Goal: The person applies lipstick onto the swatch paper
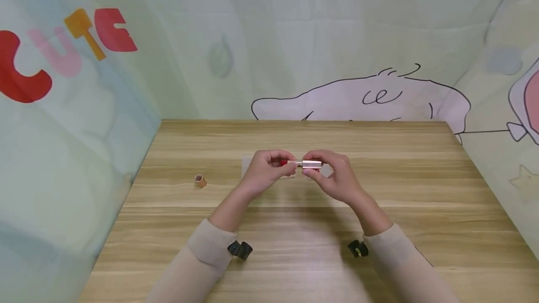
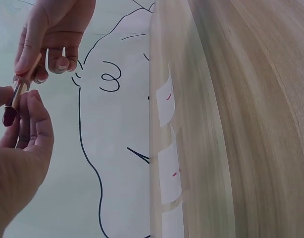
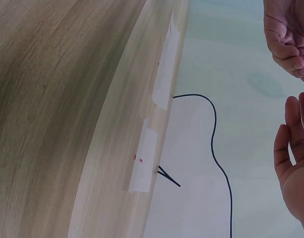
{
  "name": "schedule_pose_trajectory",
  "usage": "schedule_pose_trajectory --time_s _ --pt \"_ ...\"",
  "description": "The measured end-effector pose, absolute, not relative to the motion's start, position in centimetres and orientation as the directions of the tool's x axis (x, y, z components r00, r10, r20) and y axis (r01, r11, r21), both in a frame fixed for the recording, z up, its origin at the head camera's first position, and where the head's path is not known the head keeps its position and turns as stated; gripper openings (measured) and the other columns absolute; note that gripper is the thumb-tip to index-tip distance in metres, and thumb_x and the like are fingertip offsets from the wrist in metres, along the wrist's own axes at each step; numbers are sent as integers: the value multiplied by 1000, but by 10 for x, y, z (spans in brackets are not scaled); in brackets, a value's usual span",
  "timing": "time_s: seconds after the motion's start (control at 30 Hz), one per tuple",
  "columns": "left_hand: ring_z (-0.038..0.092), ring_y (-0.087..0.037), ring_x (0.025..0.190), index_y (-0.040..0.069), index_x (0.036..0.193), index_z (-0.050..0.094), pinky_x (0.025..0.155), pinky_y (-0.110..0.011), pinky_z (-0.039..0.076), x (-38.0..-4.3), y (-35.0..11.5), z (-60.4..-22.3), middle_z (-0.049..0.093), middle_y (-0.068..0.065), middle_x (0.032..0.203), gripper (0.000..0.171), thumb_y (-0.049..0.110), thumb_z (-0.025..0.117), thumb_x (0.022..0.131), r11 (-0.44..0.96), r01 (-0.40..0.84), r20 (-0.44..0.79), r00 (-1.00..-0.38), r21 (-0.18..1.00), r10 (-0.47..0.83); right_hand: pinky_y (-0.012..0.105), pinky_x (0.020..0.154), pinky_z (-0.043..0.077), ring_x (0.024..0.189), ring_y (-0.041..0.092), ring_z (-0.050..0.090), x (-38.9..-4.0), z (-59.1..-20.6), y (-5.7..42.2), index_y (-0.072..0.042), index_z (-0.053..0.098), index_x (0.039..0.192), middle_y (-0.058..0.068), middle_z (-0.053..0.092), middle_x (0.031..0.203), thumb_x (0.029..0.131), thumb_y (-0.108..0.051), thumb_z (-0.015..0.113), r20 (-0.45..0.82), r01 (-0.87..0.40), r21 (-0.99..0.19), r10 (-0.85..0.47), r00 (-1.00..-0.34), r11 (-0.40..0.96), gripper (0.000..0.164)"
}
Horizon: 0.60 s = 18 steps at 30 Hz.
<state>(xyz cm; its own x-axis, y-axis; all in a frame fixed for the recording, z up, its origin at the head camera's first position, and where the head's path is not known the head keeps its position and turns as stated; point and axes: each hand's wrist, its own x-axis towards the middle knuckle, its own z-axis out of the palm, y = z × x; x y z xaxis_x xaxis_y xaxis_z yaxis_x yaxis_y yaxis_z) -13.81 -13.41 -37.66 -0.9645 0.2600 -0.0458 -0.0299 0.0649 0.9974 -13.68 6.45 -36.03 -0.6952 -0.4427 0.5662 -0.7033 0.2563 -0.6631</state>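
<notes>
Both hands hold one lipstick [image 1: 311, 164] level above the table, in front of the chest. My left hand [image 1: 266, 172] pinches its slim metal part just behind the dark red tip [image 2: 9, 117], which points left. The shiny square base is pinched between thumb and fingers of my right hand [image 1: 340, 177]. Seen from the left wrist, the lipstick slants between the two hands, and the other fingers of the right hand [image 2: 60, 29] hang loosely. The right wrist view shows both hands only at its right edge, with most of the lipstick out of frame.
A copper-coloured lipstick cap [image 1: 200, 181] lies on the wooden table [image 1: 177, 247] left of the hands, its open end showing. White paper pieces [image 2: 169, 171] with small red marks lie beyond and below the hands. A printed cloth [image 1: 202, 36] hangs behind the table's far edge.
</notes>
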Motion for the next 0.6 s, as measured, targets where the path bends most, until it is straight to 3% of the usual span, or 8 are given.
schedule_pose_trajectory --time_s 0.13,0.27,0.5,0.6 --pt "67 -19 77 2 96 69 70 -29 56 -135 -134 -376 64 -7 84 19 12 73 81 89 23 0 -969 996 248 27 67 48 69 11 56 -137 -360 65 -1 65 92 5 65 78 77 3 73 503 -641 -731 -451 -738 234 18" --pt "66 -18 74 3 95 69 70 -32 57 -133 -135 -377 64 -9 84 18 13 74 81 86 84 61 -966 993 250 26 70 49 69 14 57 -137 -359 67 -1 64 95 6 65 80 80 0 71 436 -577 -788 -469 -768 215 17" --pt "63 -19 73 8 94 71 66 -30 56 -131 -137 -378 67 -6 87 18 18 75 80 119 165 132 -961 979 244 39 65 54 67 32 61 -137 -359 68 4 61 103 19 64 80 96 -2 49 253 -374 -918 -527 -812 135 16" --pt "63 -18 72 9 92 71 64 -29 56 -130 -137 -379 68 -6 84 17 19 76 79 133 180 144 -960 975 241 40 65 53 68 33 59 -137 -359 68 4 63 100 20 63 79 96 -2 49 236 -350 -928 -526 -817 127 16"
